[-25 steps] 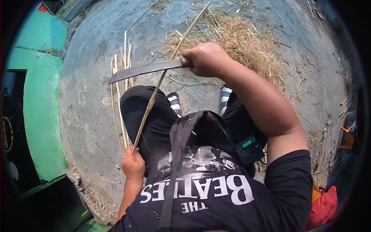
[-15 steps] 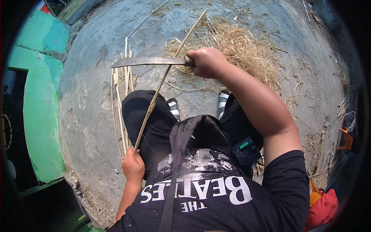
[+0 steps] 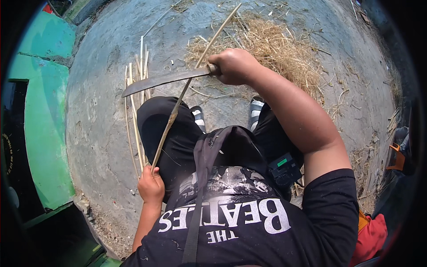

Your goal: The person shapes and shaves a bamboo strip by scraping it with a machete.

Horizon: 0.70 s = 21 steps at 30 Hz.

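Note:
My left hand (image 3: 151, 184), beside my left knee, is closed round the near end of a long bamboo strip (image 3: 174, 116). The strip slants up and away to the right across my thigh, with a knot partway along it. Out in front, my right hand (image 3: 235, 66) grips the handle of a machete (image 3: 167, 80). Its curved blade points left and crosses the strip close to the handle; whether the edge bites into it I cannot tell. Several other bamboo strips (image 3: 132, 100) lie lengthwise on the ground to the left of my knee.
A heap of pale curly shavings (image 3: 278, 46) covers the concrete ground (image 3: 100, 107) beyond my right hand. At the left stands a green wall (image 3: 44, 129) with a dark opening. A red cloth item (image 3: 372, 238) lies at the lower right, and an orange object (image 3: 395, 158) is above it.
The machete has tilted so its tip points lower and nearer me. My right hand has shifted slightly away and left. The left hand keeps its hold on the strip.

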{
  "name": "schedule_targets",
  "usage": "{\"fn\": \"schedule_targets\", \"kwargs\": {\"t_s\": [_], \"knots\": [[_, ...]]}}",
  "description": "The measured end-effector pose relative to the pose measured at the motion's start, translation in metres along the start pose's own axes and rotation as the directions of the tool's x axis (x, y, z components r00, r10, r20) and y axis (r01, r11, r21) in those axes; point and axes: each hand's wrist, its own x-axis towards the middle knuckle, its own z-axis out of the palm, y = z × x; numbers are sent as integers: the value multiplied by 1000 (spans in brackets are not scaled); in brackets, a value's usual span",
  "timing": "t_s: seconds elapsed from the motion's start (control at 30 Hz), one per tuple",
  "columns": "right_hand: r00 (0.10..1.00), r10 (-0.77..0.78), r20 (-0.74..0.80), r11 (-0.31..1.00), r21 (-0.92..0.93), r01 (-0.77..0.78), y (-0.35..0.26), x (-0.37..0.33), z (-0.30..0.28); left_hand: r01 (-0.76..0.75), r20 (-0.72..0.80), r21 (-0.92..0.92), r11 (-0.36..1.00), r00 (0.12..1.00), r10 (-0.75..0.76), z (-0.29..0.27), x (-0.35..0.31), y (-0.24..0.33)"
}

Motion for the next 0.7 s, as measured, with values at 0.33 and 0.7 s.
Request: {"fn": "schedule_targets", "kwargs": {"t_s": [0.33,0.7], "knots": [[997,-78,-2,995,-69,77,-15,-1,4,-2,6,-20,1000,1000,2,0,5,2],[1000,10,-22,999,-40,-11,-6,-1,-6,-52,-44,16,999,998,53,6,-1,-8]]}}
